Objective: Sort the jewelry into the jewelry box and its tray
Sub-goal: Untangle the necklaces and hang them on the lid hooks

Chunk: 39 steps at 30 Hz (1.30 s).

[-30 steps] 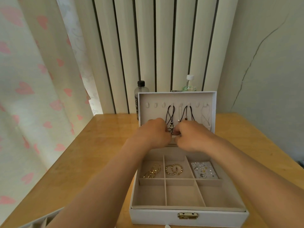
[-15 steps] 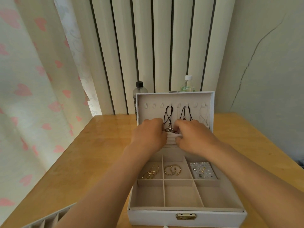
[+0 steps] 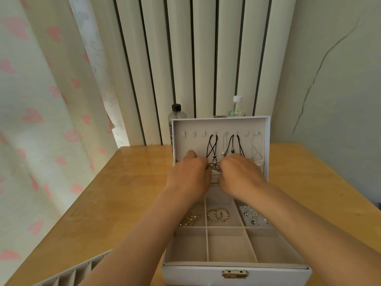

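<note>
A white jewelry box [image 3: 195,275] stands open on the table, its lid [image 3: 218,124] upright with a row of hooks. From the hooks hang a black cord necklace with a silver flower pendant [image 3: 214,164], a second dark cord necklace [image 3: 233,145] and a pale chain [image 3: 257,149]. My left hand [image 3: 189,174] pinches at the flower pendant. My right hand [image 3: 241,174] holds the top edge of the lid's fabric pocket beside it. Gold rings [image 3: 190,219], gold hoops [image 3: 218,215] and a card of studs [image 3: 254,218] lie in the back compartments.
The box's removable tray [image 3: 68,275] with its dividers lies at the lower left on the wooden table [image 3: 123,193]. A dark-capped bottle [image 3: 176,114] and a white-capped bottle [image 3: 236,108] stand behind the lid. A curtain hangs left; the wall is close behind.
My hands were pressed together over the pendant; they have drawn slightly apart and the flower pendant now shows between them at the pocket's edge.
</note>
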Available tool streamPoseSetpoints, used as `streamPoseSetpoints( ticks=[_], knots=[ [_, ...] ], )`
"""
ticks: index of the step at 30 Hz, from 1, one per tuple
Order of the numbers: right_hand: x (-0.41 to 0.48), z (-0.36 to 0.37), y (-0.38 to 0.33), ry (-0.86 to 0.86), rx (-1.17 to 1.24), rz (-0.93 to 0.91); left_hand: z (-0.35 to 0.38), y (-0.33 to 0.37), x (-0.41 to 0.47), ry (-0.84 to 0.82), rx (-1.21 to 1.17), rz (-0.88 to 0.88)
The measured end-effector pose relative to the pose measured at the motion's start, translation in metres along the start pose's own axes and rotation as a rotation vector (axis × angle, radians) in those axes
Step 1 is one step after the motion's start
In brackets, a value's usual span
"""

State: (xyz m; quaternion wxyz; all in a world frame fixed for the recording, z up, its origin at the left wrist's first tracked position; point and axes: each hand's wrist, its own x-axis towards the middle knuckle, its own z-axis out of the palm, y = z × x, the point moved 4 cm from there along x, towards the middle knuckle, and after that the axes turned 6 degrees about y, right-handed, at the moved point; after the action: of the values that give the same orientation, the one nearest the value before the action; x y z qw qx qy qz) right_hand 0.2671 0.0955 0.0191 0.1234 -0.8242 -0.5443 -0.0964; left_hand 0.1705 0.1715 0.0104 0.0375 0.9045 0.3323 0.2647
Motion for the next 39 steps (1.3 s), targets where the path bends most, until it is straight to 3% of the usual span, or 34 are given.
streamPoseSetpoints(
  ticks=[14, 21, 28, 34, 39],
  knots=[
    [-0.001, -0.001, 0.005, 0.064, 0.101, -0.011, 0.01, 0.0, 0.004, -0.098, -0.19, -0.114],
    [-0.003, -0.001, 0.007, 0.155, 0.054, 0.01, 0.004, -0.002, 0.006, 0.009, -0.203, -0.182],
    [-0.012, -0.011, 0.012, 0.284, 0.027, 0.014, -0.006, 0.003, 0.0, 0.11, -0.039, -0.141],
    [-0.019, -0.009, 0.014, 0.164, 0.07, -0.081, 0.004, 0.01, -0.011, 0.013, 0.013, 0.088],
    [-0.033, -0.006, 0.004, -0.035, 0.041, -0.103, -0.001, 0.014, -0.024, -0.096, 0.046, 0.145]
  ],
)
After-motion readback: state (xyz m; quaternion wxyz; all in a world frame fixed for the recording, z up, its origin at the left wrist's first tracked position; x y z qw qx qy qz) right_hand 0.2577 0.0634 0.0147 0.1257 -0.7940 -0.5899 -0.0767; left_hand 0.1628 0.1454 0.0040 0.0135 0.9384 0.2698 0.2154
